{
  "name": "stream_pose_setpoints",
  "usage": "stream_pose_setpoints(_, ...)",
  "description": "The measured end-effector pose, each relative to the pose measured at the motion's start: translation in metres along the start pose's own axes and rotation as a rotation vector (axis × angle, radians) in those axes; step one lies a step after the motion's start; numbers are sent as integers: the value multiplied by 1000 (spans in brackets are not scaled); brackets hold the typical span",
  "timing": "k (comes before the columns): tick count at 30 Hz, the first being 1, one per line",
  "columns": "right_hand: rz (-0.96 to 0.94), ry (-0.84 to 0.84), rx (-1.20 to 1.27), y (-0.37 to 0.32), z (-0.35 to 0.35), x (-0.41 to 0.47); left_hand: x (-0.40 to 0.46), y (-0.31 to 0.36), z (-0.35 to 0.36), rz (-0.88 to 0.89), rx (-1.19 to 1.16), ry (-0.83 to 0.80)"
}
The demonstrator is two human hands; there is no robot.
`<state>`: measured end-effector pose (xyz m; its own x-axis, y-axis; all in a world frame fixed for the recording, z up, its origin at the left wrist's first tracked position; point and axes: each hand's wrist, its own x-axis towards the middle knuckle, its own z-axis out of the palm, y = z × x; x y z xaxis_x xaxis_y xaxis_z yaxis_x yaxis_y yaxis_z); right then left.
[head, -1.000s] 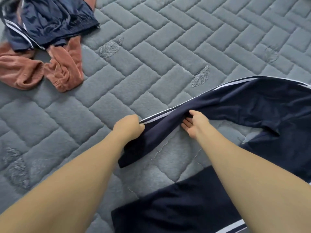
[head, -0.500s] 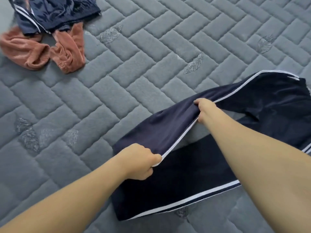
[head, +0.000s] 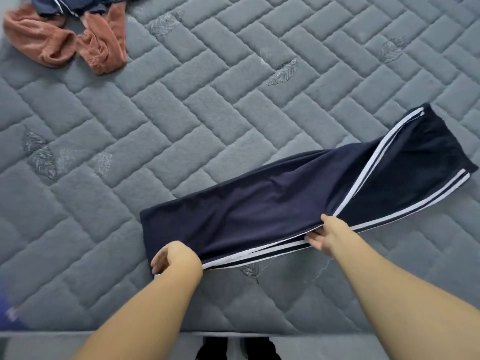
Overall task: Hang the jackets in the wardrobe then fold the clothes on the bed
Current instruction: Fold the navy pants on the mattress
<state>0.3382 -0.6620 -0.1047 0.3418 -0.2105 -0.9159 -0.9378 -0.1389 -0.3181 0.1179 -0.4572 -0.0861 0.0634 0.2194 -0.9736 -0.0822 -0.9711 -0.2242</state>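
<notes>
Navy track pants (head: pixel 285 203) with white side stripes lie on the grey quilted bed (head: pixel 207 100), one leg folded over the other, running from the near middle to the right. My left hand (head: pixel 172 257) grips the hem end of the legs at the near left corner. My right hand (head: pixel 328 236) pinches the striped near edge about halfway along, thumb on top and fingers under the cloth. A rust-orange garment (head: pixel 65 45) lies crumpled at the far left, with another navy striped garment (head: pixel 75 5) partly on it at the top edge.
The bed's near edge (head: pixel 104 333) runs along the bottom of the view, with the floor and dark feet (head: pixel 233 350) below it. A blurred blue patch (head: pixel 10 313) shows at the lower left.
Both hands have drawn the upper pant leg toward me and laid it over the lower leg, so the striped edges line up. The pants now lie flatter and straighter.
</notes>
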Motion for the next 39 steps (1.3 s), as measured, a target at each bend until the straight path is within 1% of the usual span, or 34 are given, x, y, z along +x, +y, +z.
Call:
stream_pose_setpoints(1, 59, -21, -55, 6, -5, -9, 2, 3, 3, -34, 27, -72)
stream_pose_setpoints(2, 67, -38, -131, 7, -12, -2, 4, 7, 2, -54, 60, -85)
stream_pose_setpoints(3, 68, -69, -148, 4, -17, -8, 4, 11, -4, -48, 80, -59)
stream_pose_setpoints(4, 43, -71, -176, -3, -23, -5, 5, 15, -13, -22, 54, 8)
stream_pose_setpoints(5, 7, -58, -202, -13, -26, -9, 3, 21, -26, 18, -33, 122)
stream_pose_setpoints(6, -36, -73, -204, -25, -31, -7, 0, 27, -43, 67, -149, 280)
stream_pose_setpoints(8, -117, -49, -208, -54, -40, -5, -9, 44, -81, 158, -331, 617)
stream_pose_setpoints(9, -149, -34, -197, -70, -47, -1, -12, 57, -105, 189, -381, 715)
stream_pose_setpoints(11, -205, -30, -199, -99, -53, 7, -17, 79, -142, 230, -459, 778)
stream_pose_setpoints(13, -272, 2, -228, -132, -60, 28, -17, 110, -183, 246, -552, 817)
stream_pose_setpoints(15, -346, 58, -245, -162, -64, 51, -12, 140, -222, 247, -655, 890)
stream_pose_setpoints(17, -397, 89, -237, -190, -62, 77, -5, 167, -258, 219, -814, 951)
stream_pose_setpoints(19, -429, 93, -233, -212, -61, 100, 5, 185, -289, 188, -1041, 977)
stream_pose_setpoints(20, -448, 98, -238, -222, -59, 111, 8, 191, -300, 168, -1099, 991)
stream_pose_setpoints(21, -467, 107, -244, -232, -59, 119, 11, 195, -307, 149, -1076, 1029)
stream_pose_setpoints(22, -481, 117, -246, -241, -59, 124, 13, 198, -308, 146, -957, 1088)
stream_pose_setpoints(24, -492, 155, -259, -258, -65, 132, 14, 205, -303, 214, -594, 1166)
stream_pose_setpoints(25, -477, 165, -268, -264, -71, 133, 12, 207, -299, 254, -450, 1144)
stream_pose_setpoints(27, -434, 163, -282, -272, -89, 137, 6, 212, -294, 289, -328, 1030)
stream_pose_setpoints(29, -422, 178, -303, -278, -112, 148, -4, 215, -304, 243, -287, 920)
stream_pose_setpoints(30, -432, 200, -314, -282, -124, 154, -9, 217, -313, 211, -294, 896)
stream_pose_setpoints(33, -489, 261, -296, -299, -155, 169, -17, 235, -348, 90, -363, 949)
stream_pose_setpoints(35, -534, 280, -263, -312, -173, 178, -16, 248, -374, 45, -430, 990)
stream_pose_setpoints(36, -556, 262, -227, -318, -182, 183, -13, 255, -384, 44, -455, 997)
stream_pose_setpoints(37, -567, 209, -163, -324, -191, 186, -9, 261, -391, 53, -459, 1001)
stream_pose_setpoints(39, -516, 96, 15, -336, -209, 189, -3, 269, -398, 77, -422, 1023)
